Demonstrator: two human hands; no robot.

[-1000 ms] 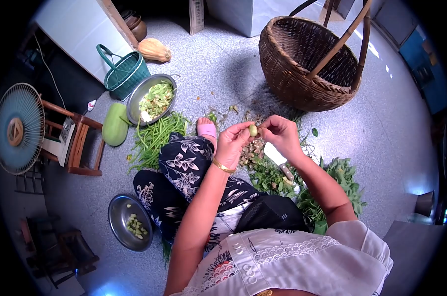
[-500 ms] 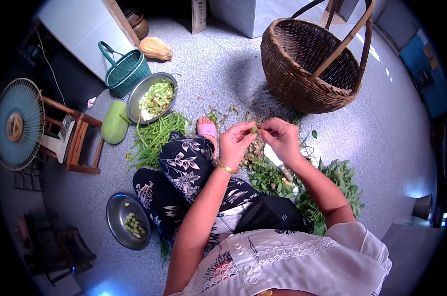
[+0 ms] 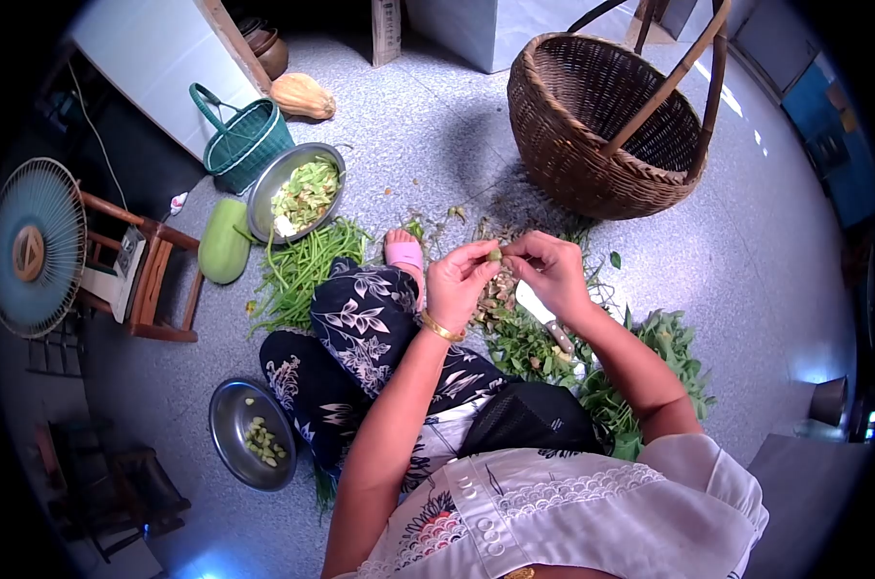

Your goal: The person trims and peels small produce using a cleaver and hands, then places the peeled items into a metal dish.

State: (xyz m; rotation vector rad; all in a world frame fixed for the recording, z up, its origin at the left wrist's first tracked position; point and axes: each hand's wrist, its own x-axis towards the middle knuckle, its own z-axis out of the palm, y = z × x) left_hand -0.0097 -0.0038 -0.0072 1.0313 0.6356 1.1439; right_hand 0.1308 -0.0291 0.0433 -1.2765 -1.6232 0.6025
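Note:
Between thumb and forefinger, my left hand (image 3: 457,289) pinches a small green vegetable piece (image 3: 494,256); its exact kind is too small to tell. My right hand (image 3: 555,273) is closed in a pinch at the other side of the piece, fingertips meeting it. Beneath the hands lie brownish peelings (image 3: 498,297) and a knife (image 3: 543,314) with its blade toward the scraps, beside leafy greens (image 3: 524,349). Similar cut green pieces (image 3: 263,442) sit in a metal bowl (image 3: 227,463) to the left of my legs.
A large wicker basket (image 3: 592,174) stands ahead on the right. Ahead left are long green beans (image 3: 307,280), a metal bowl of trimmings (image 3: 333,214), a green basket (image 3: 249,145), a pale green gourd (image 3: 224,241) and a squash (image 3: 302,96). A fan (image 3: 34,246) stands far left.
Both hands stay almost in place, still holding the green piece, which has turned slightly between the fingertips. The view has shifted a little.

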